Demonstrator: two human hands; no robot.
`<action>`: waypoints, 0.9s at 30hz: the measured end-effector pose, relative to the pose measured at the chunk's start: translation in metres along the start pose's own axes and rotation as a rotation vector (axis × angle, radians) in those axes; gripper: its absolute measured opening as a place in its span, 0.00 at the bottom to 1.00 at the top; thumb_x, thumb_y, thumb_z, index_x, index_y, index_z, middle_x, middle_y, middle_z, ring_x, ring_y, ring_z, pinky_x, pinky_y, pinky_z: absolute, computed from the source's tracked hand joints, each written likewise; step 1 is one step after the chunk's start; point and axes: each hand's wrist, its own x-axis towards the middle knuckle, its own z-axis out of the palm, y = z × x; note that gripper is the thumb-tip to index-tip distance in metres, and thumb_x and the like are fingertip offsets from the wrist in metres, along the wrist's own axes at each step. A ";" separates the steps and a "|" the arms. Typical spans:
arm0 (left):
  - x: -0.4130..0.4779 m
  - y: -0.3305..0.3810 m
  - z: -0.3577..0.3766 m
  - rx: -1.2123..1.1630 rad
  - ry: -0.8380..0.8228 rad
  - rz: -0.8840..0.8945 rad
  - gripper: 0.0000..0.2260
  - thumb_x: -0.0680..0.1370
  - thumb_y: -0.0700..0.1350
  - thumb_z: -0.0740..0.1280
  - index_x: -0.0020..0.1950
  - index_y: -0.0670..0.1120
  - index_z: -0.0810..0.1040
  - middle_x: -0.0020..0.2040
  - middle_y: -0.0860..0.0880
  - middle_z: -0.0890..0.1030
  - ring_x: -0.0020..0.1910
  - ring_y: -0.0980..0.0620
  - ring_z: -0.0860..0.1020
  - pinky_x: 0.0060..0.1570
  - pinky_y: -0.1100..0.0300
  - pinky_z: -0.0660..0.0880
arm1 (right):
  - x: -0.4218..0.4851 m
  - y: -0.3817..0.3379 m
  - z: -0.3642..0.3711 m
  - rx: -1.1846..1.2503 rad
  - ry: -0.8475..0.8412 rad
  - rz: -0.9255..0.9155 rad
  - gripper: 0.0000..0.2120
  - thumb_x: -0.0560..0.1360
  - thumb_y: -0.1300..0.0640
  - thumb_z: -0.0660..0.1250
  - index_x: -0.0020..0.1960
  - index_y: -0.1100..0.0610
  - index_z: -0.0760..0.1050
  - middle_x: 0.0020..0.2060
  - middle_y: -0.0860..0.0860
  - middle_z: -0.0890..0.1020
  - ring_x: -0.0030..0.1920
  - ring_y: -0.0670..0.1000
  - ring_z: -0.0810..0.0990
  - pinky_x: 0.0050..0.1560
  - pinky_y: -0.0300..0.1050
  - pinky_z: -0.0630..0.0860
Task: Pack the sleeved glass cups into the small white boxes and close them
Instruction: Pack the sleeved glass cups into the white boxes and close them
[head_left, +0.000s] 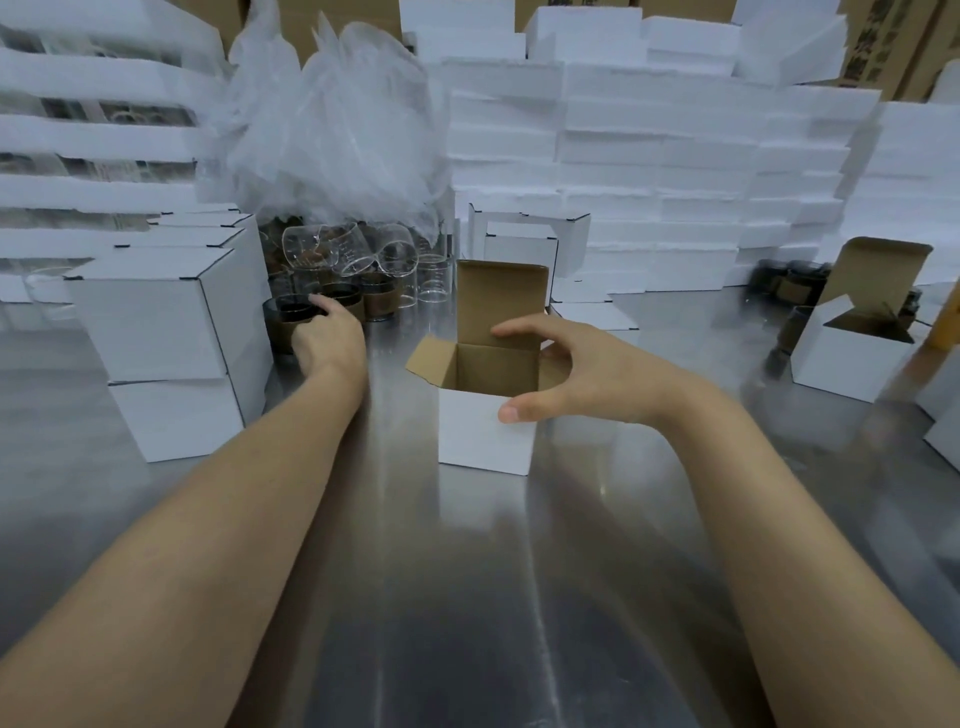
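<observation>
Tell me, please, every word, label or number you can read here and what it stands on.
Nothing can be read outright.
Clear glass cups lying on their sides: faint printed marks, too small to read.
Brown carton, top right: dark print, too blurred to read.
Open white box: no print visible.

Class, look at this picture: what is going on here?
A person is packing cups at a shiny metal table. The left hand grips a dark glass cup with a brown sleeve. The right hand holds a small white cardboard box, thumb on its front wall. The lid stands open; nothing shows inside.
</observation>
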 end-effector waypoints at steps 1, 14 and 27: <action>0.000 0.001 0.000 -0.037 -0.011 -0.023 0.23 0.81 0.36 0.55 0.73 0.28 0.53 0.55 0.38 0.81 0.48 0.43 0.82 0.29 0.58 0.63 | 0.000 0.001 -0.001 0.003 -0.006 0.001 0.33 0.63 0.43 0.78 0.64 0.35 0.69 0.58 0.31 0.72 0.56 0.33 0.71 0.57 0.33 0.68; -0.070 -0.011 -0.024 -0.269 0.200 0.184 0.09 0.85 0.45 0.54 0.57 0.39 0.67 0.44 0.39 0.81 0.43 0.37 0.80 0.32 0.52 0.63 | -0.004 -0.007 -0.003 0.032 -0.018 0.009 0.33 0.63 0.45 0.79 0.64 0.35 0.68 0.58 0.31 0.71 0.59 0.32 0.68 0.54 0.29 0.66; -0.071 -0.016 -0.087 -1.519 0.294 0.107 0.10 0.80 0.47 0.65 0.38 0.49 0.75 0.22 0.54 0.73 0.22 0.56 0.69 0.26 0.61 0.66 | 0.001 0.000 0.008 0.177 -0.079 0.055 0.27 0.69 0.48 0.76 0.63 0.36 0.68 0.57 0.38 0.74 0.54 0.39 0.77 0.48 0.32 0.76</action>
